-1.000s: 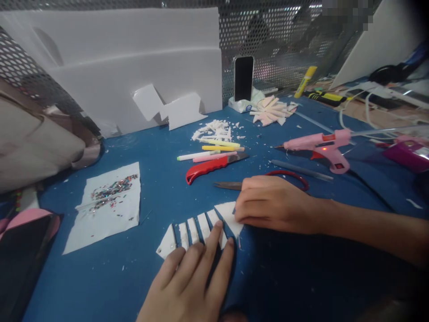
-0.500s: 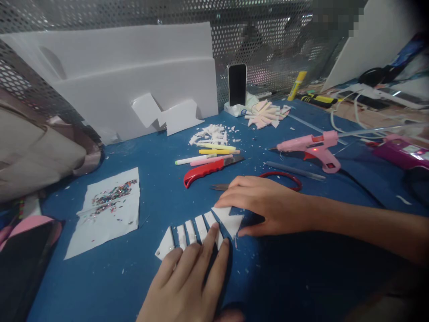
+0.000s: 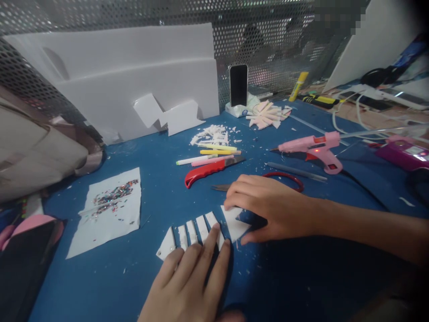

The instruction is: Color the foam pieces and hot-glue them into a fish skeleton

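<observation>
On the blue tabletop lies a row of white foam-like pieces shaped like a fish skeleton: a pointed head piece (image 3: 166, 245) at the left, then several narrow strips (image 3: 202, 228). My left hand (image 3: 187, 286) rests over the row with fingers stretched out, the fingertips touching the strips and hiding their lower ends. Between the thumb and fingers of my right hand (image 3: 264, 208) is a notched white tail piece (image 3: 235, 226), flat on the table and a small gap away from the last strip. Behind that hand lie red-handled scissors (image 3: 291, 177), partly covered.
Beyond lie a red craft knife (image 3: 208, 172), several pens (image 3: 219, 152) and white scraps (image 3: 212, 133). A pink glue gun (image 3: 310, 144), its light on, lies right. Glittery bits cover a paper sheet (image 3: 125, 214) at left. A phone (image 3: 238, 85) stands behind.
My right hand has shifted slightly right with the tail piece, widening its gap from the last strip. My left hand stays on the strips.
</observation>
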`<state>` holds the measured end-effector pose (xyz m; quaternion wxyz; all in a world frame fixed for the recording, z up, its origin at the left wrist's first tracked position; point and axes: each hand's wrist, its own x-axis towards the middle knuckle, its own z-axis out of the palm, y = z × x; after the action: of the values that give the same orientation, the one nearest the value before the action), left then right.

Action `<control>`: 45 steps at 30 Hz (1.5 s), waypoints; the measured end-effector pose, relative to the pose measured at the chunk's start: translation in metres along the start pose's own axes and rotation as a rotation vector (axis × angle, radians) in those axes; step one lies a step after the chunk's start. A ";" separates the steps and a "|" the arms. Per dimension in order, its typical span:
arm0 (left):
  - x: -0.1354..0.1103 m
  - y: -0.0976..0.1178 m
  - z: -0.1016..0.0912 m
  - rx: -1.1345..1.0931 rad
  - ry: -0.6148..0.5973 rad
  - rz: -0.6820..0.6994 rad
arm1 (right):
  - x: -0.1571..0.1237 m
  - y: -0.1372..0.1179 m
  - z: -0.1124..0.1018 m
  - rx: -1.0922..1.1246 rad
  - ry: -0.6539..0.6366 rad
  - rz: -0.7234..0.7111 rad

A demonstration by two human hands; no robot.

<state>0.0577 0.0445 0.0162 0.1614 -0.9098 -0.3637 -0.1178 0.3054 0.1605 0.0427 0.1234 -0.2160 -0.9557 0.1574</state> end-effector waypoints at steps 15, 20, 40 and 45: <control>0.000 0.001 0.001 -0.019 0.019 -0.011 | -0.001 -0.003 0.003 0.040 0.032 0.057; 0.000 0.000 0.001 -0.013 0.008 -0.004 | 0.000 0.000 0.006 0.112 0.018 0.009; 0.000 0.001 -0.001 -0.007 -0.022 -0.001 | 0.001 0.002 -0.010 0.062 -0.040 0.081; 0.001 -0.001 -0.002 0.003 -0.028 0.010 | 0.001 0.002 -0.008 0.083 0.021 0.040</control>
<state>0.0572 0.0448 0.0186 0.1583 -0.9130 -0.3615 -0.1035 0.3078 0.1643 0.0490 0.1391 -0.2316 -0.9424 0.1970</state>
